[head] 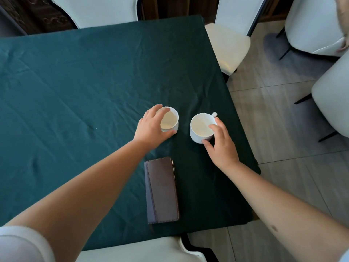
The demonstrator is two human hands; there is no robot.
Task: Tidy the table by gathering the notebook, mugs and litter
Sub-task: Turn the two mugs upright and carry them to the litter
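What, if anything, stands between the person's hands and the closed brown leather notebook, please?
Nothing visible does. The brown leather notebook lies alone on the green tablecloth, nearer the person than both white mugs, which the left hand and right hand touch.

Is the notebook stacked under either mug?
No, the notebook lies flat on the tablecloth nearer the person, apart from both mugs.

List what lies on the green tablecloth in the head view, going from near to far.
Notebook → right hand on the right mug → left hand on the left mug → bare green tablecloth up to the far chairs.
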